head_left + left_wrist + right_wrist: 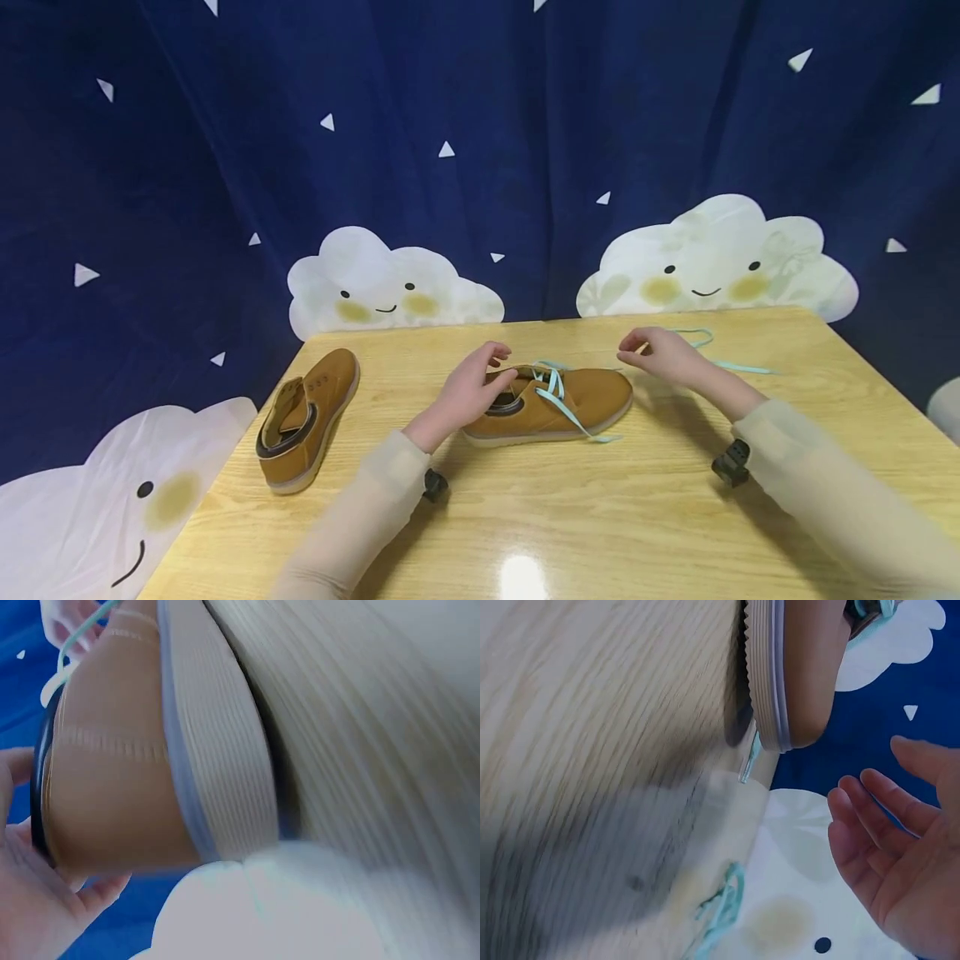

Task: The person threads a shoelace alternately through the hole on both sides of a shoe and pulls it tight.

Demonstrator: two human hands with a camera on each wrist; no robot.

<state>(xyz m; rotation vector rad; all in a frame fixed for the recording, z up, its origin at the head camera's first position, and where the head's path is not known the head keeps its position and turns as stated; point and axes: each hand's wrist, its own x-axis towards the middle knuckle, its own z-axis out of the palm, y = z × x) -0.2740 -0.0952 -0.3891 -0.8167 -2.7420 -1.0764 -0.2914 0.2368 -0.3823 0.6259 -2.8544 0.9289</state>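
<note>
- Laced shoe (534, 421): near the counter's (570, 500) middle, slightly toward 12 o'clock; probably light, firm-soled, softer above, so I'd grasp the heel (477, 432).
- Long axis nine-to-three, toe (617, 387) facing 3 o'clock.
- Hands: left hand (468, 387) loosely spread about the heel (whether touching, I can't tell); right hand (663, 357) spread, nothing held, beyond the toe.

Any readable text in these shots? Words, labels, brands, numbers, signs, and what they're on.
None readable.
Laced shoe, unlaced shoe: no lettering visible.
Light blue loose lace: no lettering visible.
Curtain: triangles and smiling clouds only, no lettering.
Dark wrist devices: too small to tell whether marked.
Table: wood grain and glare only.
</note>
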